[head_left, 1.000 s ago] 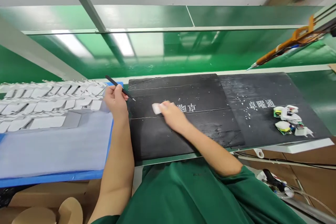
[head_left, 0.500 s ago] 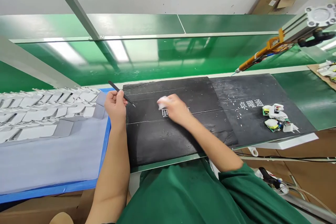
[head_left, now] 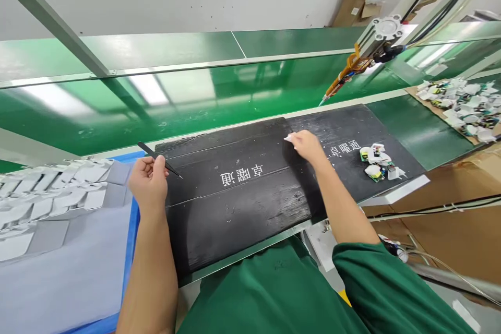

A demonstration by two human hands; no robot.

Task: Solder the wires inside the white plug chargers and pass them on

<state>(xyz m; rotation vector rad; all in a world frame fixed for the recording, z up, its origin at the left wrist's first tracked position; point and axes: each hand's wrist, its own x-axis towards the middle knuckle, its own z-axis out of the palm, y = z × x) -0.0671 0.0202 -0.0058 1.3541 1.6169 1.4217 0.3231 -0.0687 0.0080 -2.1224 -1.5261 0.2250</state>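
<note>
My left hand (head_left: 148, 180) is closed around a pair of black tweezers (head_left: 146, 150), whose tip points right over the left edge of a black mat (head_left: 219, 224). White characters are printed on that mat. Over the seam with a second black mat (head_left: 348, 120), my right hand (head_left: 307, 145) pinches a small white wad (head_left: 288, 138), perhaps tissue; most of it is hidden in the fingers. On the second mat, to the right of this hand, lies a small group of white plug housings with circuit boards (head_left: 378, 162).
At the left, rows of white casings (head_left: 50, 198) stand on a white sheet with a blue border (head_left: 129, 250). An orange dispensing tool (head_left: 340, 78) hangs behind the right mat. A large heap of plug parts (head_left: 462, 104) covers cardboard at far right.
My right hand has moved right with the white wad, from the printed characters to the seam between the mats. The view has turned right. The left hand still holds the tweezers.
</note>
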